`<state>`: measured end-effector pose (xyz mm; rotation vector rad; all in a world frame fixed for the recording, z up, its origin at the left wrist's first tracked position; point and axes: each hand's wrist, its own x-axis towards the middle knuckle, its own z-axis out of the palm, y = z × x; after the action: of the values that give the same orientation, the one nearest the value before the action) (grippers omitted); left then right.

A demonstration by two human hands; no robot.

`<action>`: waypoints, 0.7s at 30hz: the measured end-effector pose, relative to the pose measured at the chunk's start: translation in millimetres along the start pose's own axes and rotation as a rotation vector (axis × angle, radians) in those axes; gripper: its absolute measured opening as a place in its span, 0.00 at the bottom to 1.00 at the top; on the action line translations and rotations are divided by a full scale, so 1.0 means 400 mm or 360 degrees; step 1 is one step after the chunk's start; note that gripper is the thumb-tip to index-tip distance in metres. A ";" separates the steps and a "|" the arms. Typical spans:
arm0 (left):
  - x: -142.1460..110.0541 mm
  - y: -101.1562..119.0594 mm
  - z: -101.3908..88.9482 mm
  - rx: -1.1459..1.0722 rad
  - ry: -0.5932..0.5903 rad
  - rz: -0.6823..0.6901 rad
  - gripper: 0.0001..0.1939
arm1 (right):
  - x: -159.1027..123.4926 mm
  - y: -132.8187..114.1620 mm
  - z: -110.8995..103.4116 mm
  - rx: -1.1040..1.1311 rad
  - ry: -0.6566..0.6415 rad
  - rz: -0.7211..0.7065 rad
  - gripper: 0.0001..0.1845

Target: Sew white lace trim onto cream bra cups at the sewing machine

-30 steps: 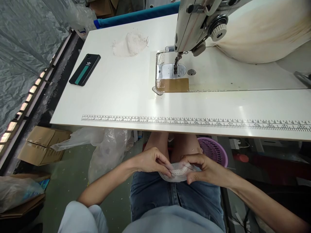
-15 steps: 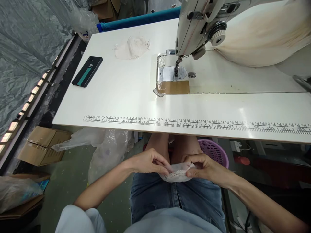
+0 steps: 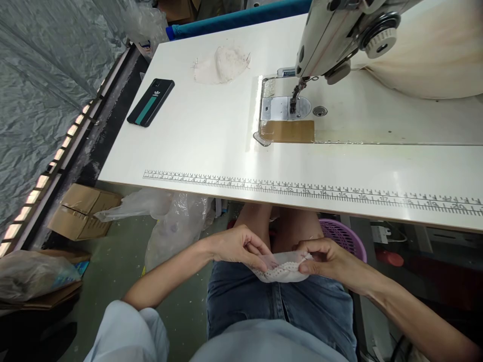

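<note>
Over my lap, below the table's front edge, both hands pinch a small piece of white sheer fabric with a lace edge. My left hand grips its left end with closed fingers. My right hand holds its right end between thumb and fingers. The piece sags between them above my denim shorts.
A white sewing table with a printed ruler along its front edge carries a sewing machine, a black phone and another white fabric piece. A purple basket, plastic bags and cardboard boxes stand on the floor.
My hands have turned the fabric a little and kept their grip. The view has shifted, so the table and machine sit further right in the frame.
</note>
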<state>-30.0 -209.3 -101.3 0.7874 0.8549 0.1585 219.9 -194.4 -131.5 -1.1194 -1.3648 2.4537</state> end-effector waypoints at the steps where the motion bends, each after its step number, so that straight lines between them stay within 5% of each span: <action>1: -0.001 0.001 -0.001 -0.0019 -0.0021 -0.0005 0.20 | 0.000 -0.001 -0.001 -0.0016 0.0004 0.0013 0.14; 12: -0.012 -0.018 -0.026 -0.0039 -0.0126 0.0039 0.21 | 0.006 -0.013 0.007 -0.0097 -0.0005 0.0028 0.13; 21: 0.025 0.004 0.048 0.0486 0.0227 0.0122 0.18 | -0.005 -0.051 0.046 -0.0400 -0.0063 -0.0129 0.16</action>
<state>-9.2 -214.7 -99.0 1.1056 0.9976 0.1552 204.4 -195.9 -108.7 -1.0430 -1.7325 2.3078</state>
